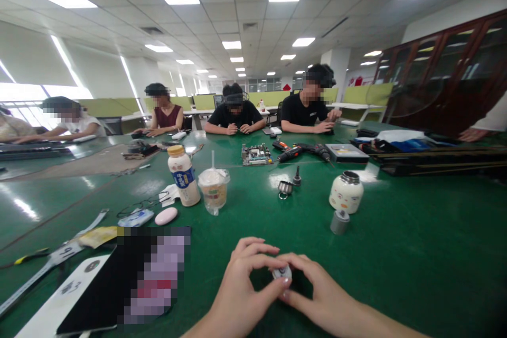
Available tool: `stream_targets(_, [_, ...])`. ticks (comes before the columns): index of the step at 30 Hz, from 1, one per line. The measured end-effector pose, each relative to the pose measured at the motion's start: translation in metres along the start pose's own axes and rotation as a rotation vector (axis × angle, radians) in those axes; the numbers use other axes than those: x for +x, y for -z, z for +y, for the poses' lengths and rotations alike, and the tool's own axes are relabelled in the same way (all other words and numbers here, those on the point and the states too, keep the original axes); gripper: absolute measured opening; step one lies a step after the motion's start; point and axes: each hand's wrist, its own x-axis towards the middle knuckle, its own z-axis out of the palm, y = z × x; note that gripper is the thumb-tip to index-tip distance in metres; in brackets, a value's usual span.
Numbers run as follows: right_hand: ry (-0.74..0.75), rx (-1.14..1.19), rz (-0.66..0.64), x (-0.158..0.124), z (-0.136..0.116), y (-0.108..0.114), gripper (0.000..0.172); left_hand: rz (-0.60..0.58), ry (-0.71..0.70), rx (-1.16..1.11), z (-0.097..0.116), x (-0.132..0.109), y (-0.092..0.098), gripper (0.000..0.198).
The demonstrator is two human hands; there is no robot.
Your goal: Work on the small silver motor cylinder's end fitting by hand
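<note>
Close in front of me, my left hand and my right hand meet with bent fingers. Between their fingertips they grip a small round grey-white part, possibly a bottle lid piece; fingers cover much of it. Ahead to the right stands a cream thermos bottle with small printed pictures and its metal neck uncovered. A grey cylindrical piece sits just in front of it. Farther off, a shiny metal cap with a ring lies beside a dark grey stemmed piece.
Left of centre stand a milk tea bottle and a plastic cup with a straw. A dark tablet-like slab lies at near left. Beyond are a circuit board, power drills, a box and several seated people.
</note>
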Motion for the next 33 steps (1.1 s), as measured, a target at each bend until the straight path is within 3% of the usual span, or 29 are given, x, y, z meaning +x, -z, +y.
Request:
stream_targets(7, [-0.032,-0.024,-0.006,0.000,-0.003,-0.002,0.028,-0.121,0.008,0.078,0.013,0.011,0.013,0.010])
stream_targets(13, [-0.029,-0.049,0.002,0.000,-0.004,-0.002,0.025,-0.091,-0.077,0.140,0.019,0.011,0.014,0.008])
stream_targets(20, [-0.027,-0.046,0.002,0.001,0.000,-0.002,0.028,-0.076,-0.009,0.111,0.016,0.011,0.011,0.008])
stream_targets(28, [-0.026,-0.035,0.007,-0.001,0.000,-0.003,0.028,0.015,0.014,0.116,0.017,0.009,0.005,0.031])
stream_targets(33, [-0.039,-0.044,-0.004,0.000,-0.001,-0.003,0.029,0.050,0.011,0.092,0.017,0.008,0.006,0.029])
